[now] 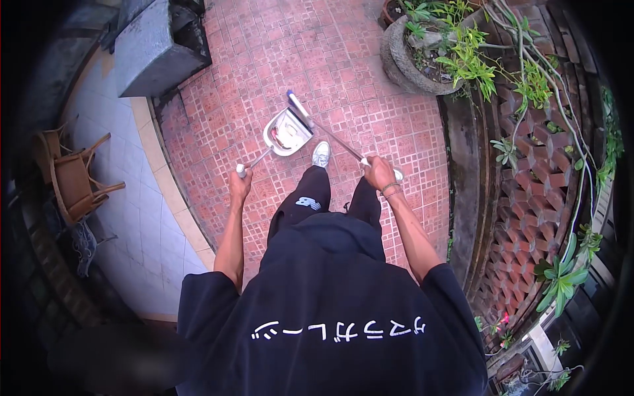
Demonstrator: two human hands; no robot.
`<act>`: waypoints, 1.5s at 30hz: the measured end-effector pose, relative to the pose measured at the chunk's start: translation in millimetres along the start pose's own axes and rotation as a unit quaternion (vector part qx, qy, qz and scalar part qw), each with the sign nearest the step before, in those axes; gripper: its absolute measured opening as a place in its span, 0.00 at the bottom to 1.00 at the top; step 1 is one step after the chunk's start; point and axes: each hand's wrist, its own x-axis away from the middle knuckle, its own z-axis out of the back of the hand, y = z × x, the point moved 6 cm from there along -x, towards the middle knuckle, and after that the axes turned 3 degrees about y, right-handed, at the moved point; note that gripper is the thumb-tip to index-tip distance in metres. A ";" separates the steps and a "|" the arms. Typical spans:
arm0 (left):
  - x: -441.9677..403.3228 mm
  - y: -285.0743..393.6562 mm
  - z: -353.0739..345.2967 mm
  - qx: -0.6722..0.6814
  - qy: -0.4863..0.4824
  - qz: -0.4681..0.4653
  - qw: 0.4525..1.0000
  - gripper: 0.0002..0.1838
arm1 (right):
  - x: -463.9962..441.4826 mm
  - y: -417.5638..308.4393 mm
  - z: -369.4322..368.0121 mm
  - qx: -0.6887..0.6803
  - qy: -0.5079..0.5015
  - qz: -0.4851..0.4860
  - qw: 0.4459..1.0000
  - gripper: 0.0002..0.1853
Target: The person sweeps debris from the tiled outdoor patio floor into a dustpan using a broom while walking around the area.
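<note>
The white plastic dustpan point(298, 140) is low at the red tiled floor point(231, 86), just beside my white shoe point(321, 154), its mouth facing the white-and-blue broom point(300, 109). My left fingers point(236, 180) grip its long handle, my right fingers point(374, 173) the broom's, probably so I needn't kneel.

Head cam's peering forward and down close over a black fabric T-shirt point(330, 284) (bottom centre), facing pink patterned tiles point(277, 39) up top.

White dustpan point(294, 134) in the left hand point(240, 183), broom point(301, 109) in the right hand point(380, 173), both over red patterned tiles point(247, 66).
</note>
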 end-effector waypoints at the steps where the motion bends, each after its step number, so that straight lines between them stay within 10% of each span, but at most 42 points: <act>1: 0.3 -1.1 0.9 0.000 -0.003 0.000 1.000 0.14 | 0.5 1.2 8.3 0.000 0.000 -0.003 1.000 0.12; 16: 11.3 -25.1 7.2 0.030 0.004 0.025 0.999 0.12 | -14.0 -9.4 -73.9 0.091 0.001 0.034 0.995 0.10; 22: 1.7 -40.3 6.2 0.050 -0.022 0.038 0.998 0.13 | 108.7 38.3 -28.5 -0.121 0.003 -0.144 0.982 0.14; 37: 12.7 -38.8 11.8 -0.059 -0.092 -0.043 0.993 0.14 | 267.7 249.0 -113.0 0.066 0.034 -0.446 0.892 0.13; 45: 43.9 -31.0 0.5 -0.150 -0.104 -0.093 0.979 0.13 | 239.6 95.2 -180.1 -0.090 -0.022 -0.313 0.945 0.15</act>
